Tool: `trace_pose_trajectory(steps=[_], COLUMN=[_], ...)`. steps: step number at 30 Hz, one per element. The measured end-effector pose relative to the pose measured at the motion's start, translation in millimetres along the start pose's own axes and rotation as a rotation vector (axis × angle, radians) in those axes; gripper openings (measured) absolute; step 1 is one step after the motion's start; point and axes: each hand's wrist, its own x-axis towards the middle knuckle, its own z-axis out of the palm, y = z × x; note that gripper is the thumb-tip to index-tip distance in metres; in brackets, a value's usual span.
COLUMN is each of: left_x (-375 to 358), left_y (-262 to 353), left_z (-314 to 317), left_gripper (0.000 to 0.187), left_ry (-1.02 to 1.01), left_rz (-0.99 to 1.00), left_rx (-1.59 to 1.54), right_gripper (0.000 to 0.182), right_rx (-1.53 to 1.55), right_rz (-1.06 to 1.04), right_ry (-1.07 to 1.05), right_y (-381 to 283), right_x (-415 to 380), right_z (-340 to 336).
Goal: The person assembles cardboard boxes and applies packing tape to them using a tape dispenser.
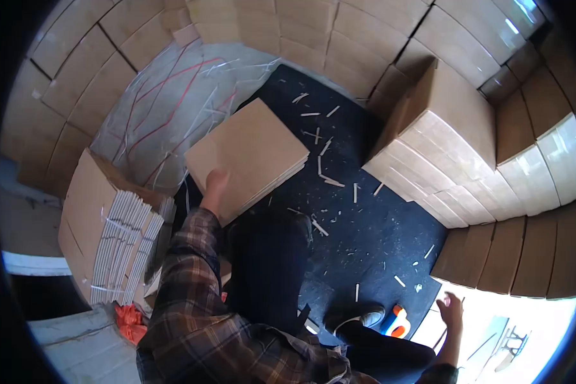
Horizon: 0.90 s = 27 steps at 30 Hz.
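A short stack of brown rectangular cardboard sheets (253,144) lies on the black, scrap-strewn floor (377,246), under the left hand (217,184), which rests on its near-left edge; whether the fingers grip is unclear. The right hand (452,312) is empty, fingers loosely parted, well apart at lower right. A bent, dark-trousered leg (265,249) stands between, close to the stack; a white-strapped cardboard bundle (125,237) stands left.

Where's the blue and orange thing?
The blue and orange thing is low in the head view, right of centre, on the dark floor, showing between a shoe and the right hand.
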Motion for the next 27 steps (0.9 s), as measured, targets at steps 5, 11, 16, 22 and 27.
trace_pose_trajectory(steps=[5, 11, 16, 22, 27], left_x=[-86.8, -82.2, -73.7, -71.3, -68.9], left_y=[-37.0, -79.5, -73.3, -107.4, -133.2], left_z=[19.8, 93.9, 103.7, 123.8, 147.0], left_gripper=[0.025, 0.039, 0.045, 0.035, 0.023], left_ry=[0.115, 0.307, 0.491, 0.269, 0.285], left_rz=[-0.761, -0.720, -0.798, -0.895, -0.842], left_rx=[-0.790, -0.619, -0.503, -0.645, -0.653], right_gripper=[0.046, 0.038, 0.043, 0.038, 0.039], right_rx=[0.048, 0.431, 0.417, 0.398, 0.412], right_rz=[0.169, 0.394, 0.497, 0.457, 0.466], right_ry=[0.063, -0.127, -0.167, -0.208, -0.221], right_y=[80.5, 75.7, 39.1, 40.3, 43.8], right_x=[-34.5, -14.1, -16.4, -9.3, -5.5], right_z=[42.0, 41.5, 30.5, 31.3, 33.9])
